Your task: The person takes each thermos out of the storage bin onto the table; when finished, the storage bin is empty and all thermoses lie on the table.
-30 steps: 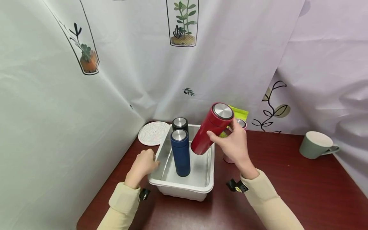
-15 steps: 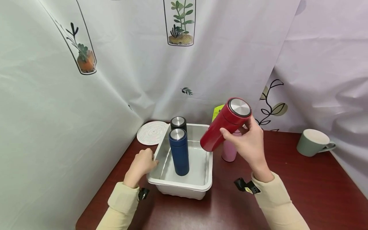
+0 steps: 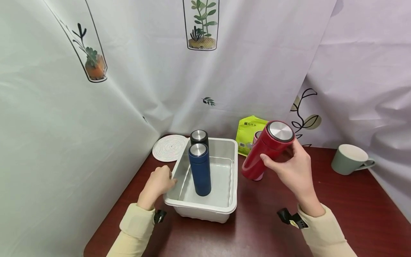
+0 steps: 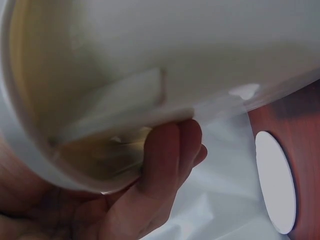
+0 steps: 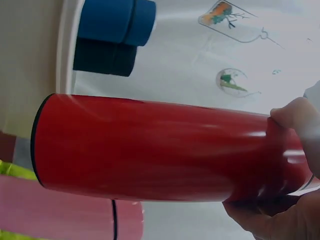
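My right hand [image 3: 293,169] grips a red thermos [image 3: 266,150] with a steel-topped lid by its upper part. The thermos leans, its base pointing left, just right of the white plastic bin [image 3: 233,171]. Behind it a pink thermos [image 5: 65,205] is mostly hidden in the head view. My left hand [image 3: 160,184] holds the bin's left rim, its fingers [image 4: 162,160] curled over the edge in the left wrist view. Inside the bin, a blue thermos [image 3: 200,173] stands upright in front of a black thermos [image 3: 199,136].
A round white woven mat [image 3: 168,148] lies left of the bin. At the back stands a yellow-green packet [image 3: 248,130]. A grey-green mug [image 3: 348,160] sits far right on the dark red table [image 3: 346,200], with printed white cloth [image 3: 154,71] behind.
The red thermos has travelled right in my right hand, from over the bin to beside it, dipping slightly in the last half second. My left hand stays at the rim.
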Tool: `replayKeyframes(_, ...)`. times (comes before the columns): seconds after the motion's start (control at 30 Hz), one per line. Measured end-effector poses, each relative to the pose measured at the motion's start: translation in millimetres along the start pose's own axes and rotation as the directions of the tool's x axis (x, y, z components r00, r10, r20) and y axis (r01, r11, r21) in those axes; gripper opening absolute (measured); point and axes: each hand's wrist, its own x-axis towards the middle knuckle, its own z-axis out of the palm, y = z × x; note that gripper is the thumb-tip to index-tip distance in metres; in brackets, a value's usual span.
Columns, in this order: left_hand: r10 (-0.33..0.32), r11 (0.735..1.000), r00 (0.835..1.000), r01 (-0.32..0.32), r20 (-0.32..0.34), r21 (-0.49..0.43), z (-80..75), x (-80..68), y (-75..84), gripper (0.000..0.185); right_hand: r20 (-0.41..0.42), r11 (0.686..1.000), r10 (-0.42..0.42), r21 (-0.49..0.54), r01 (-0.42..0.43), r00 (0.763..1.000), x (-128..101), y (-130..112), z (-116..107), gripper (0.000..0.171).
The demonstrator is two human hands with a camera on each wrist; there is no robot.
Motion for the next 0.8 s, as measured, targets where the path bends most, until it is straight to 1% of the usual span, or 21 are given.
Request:
replayKeyframes(0.17,-0.002,1.0,1.0,0.002,0.003,0.005,-0.7,-0.6,0.3,0.047,0.012,0.998,0.02,-0.063,-0.02,1.0,-5.1,12.5,-5.0,0.066)
replayKeyframes(0.3,-0.005,1.0,1.0,0.005,0.008,0.007,-1.1,-0.9,0.7,0.046,0.019,0.992,0.06,-0.111,-0.058,0.998,-8.2,26.8,-9.1,0.066)
replayKeyframes(0.6,0.0,1.0,1.0,0.0,0.0,0.007,-1.3,-1.3,1.1,0.048,-0.022,0.969,0.13,-0.208,-0.132,0.991,-5.8,56.4,-15.5,0.064)
replayKeyframes(0.8,0.004,1.0,1.0,-0.004,-0.001,0.008,-1.6,-1.5,2.4,0.046,-0.023,0.953,0.19,-0.235,-0.19,0.981,-3.1,73.5,-18.7,0.062)
